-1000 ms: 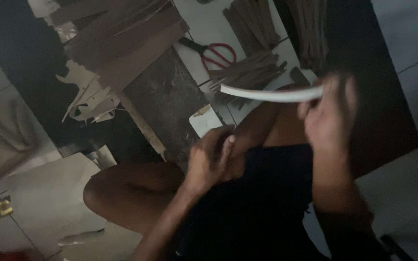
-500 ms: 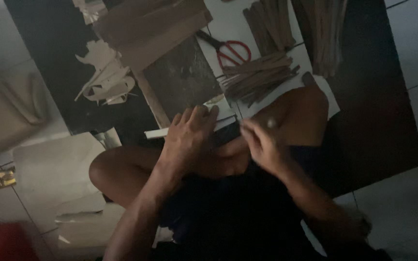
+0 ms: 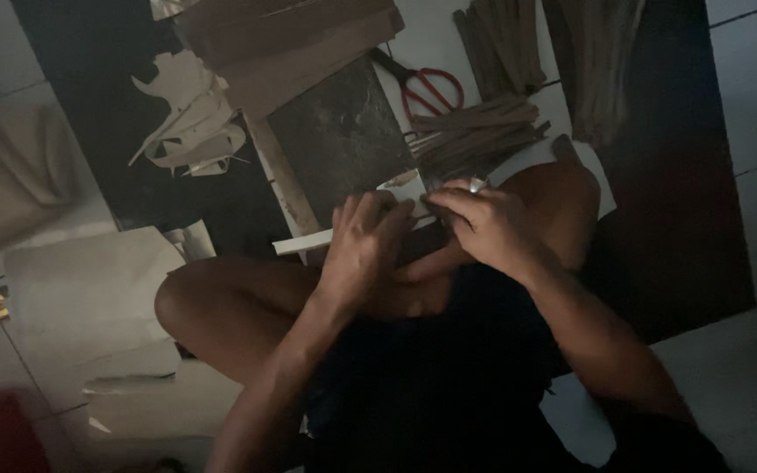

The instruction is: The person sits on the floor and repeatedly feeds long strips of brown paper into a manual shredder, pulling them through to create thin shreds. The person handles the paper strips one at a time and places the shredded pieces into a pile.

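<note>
I sit on the floor with bent knees, and both hands meet over my lap. My left hand point(image 3: 363, 245) presses down on a long white strip point(image 3: 301, 243) whose end sticks out to the left. My right hand point(image 3: 482, 226), with a ring on one finger, pinches the same strip at its right part. A dark grey slab point(image 3: 340, 140) lies just beyond the hands.
Red-handled scissors point(image 3: 424, 88) lie at the top centre beside bundles of brown strips point(image 3: 477, 131). Brown cardboard sheets point(image 3: 291, 44) and white paper scraps point(image 3: 187, 118) sit at the upper left. Pale sheets point(image 3: 89, 298) lie on the tiled floor at left, over a dark mat point(image 3: 676, 175).
A second ago my right hand held the white strip up in the air. It has come down to my lap, and both hands now close on it.
</note>
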